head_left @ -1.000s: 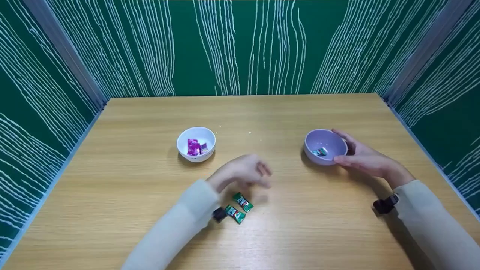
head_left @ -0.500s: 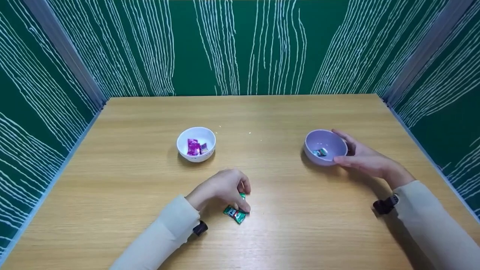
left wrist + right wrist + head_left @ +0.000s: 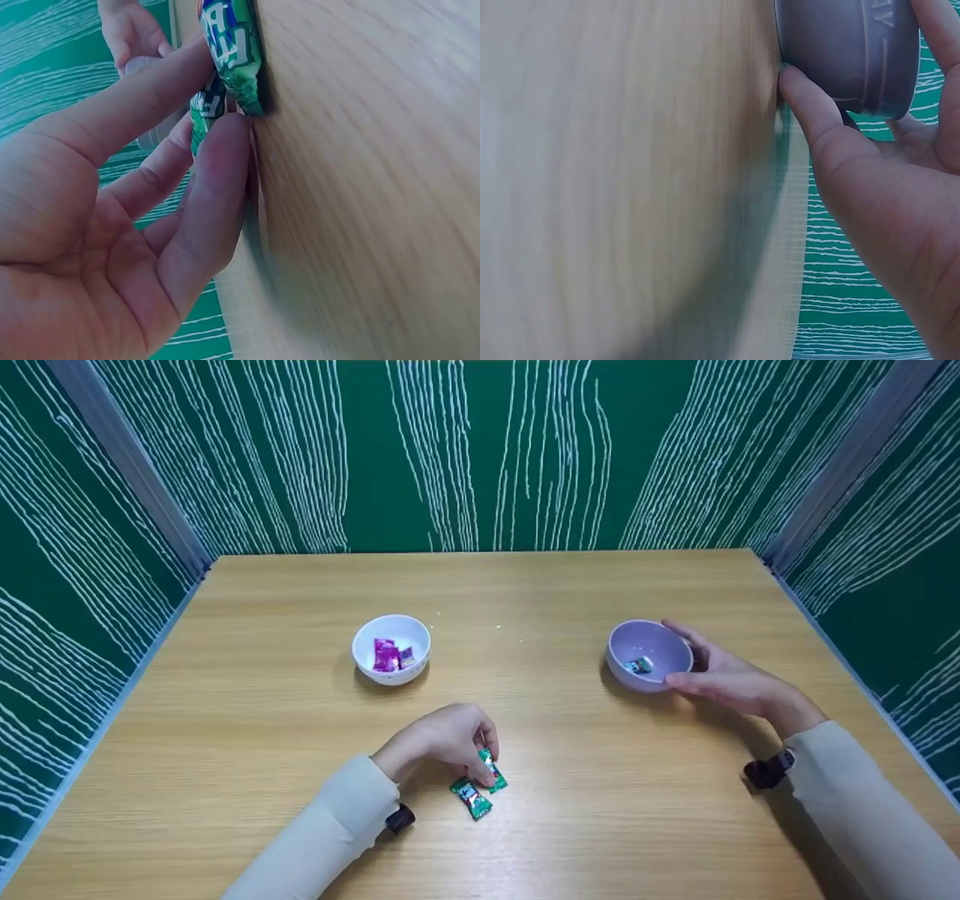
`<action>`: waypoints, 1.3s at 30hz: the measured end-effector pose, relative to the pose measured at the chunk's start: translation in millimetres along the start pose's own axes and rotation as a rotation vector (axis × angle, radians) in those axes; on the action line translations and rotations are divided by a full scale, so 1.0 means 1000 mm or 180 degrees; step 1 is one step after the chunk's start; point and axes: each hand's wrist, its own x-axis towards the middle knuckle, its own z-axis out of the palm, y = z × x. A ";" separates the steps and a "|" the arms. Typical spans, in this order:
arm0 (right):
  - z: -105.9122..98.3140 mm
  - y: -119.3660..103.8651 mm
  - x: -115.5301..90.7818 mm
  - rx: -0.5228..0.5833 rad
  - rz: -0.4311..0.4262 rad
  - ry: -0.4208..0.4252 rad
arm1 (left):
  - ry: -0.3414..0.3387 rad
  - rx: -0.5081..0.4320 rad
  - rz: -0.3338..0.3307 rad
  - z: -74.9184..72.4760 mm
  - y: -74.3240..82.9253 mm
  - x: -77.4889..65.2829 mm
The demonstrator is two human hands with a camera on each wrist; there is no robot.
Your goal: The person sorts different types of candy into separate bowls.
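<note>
My left hand (image 3: pixel 450 739) pinches a green wrapped candy (image 3: pixel 493 774) between thumb and fingers at the tabletop. Beside it lies a second green candy (image 3: pixel 471 798), nearer to me and apart from the fingertips. The left wrist view shows the pinched candy (image 3: pixel 206 109) partly behind the nearer candy (image 3: pixel 232 52). On the right, my right hand (image 3: pixel 731 671) holds the side of a purple bowl (image 3: pixel 649 649), which stands upright on the table. Inside that bowl is a candy in a green and blue wrapper (image 3: pixel 638 665). In the right wrist view, fingers grip the bowl's outer wall (image 3: pixel 840 52).
A white bowl (image 3: pixel 391 624) stands left of the middle with pink-wrapped candies (image 3: pixel 387 655) in it. Small white specks lie on the wooden table (image 3: pixel 555 825). Green walls with white wavy lines (image 3: pixel 480 457) enclose its back and sides.
My left hand came back left and down to the green candies and took hold of the farther one. The nearer candy shifted slightly toward me. My right hand stays on the purple bowl.
</note>
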 end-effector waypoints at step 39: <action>-0.001 0.005 0.001 0.0013 0.0009 0.0071 | -0.0195 -0.0098 0.0042 -0.005 0.030 0.002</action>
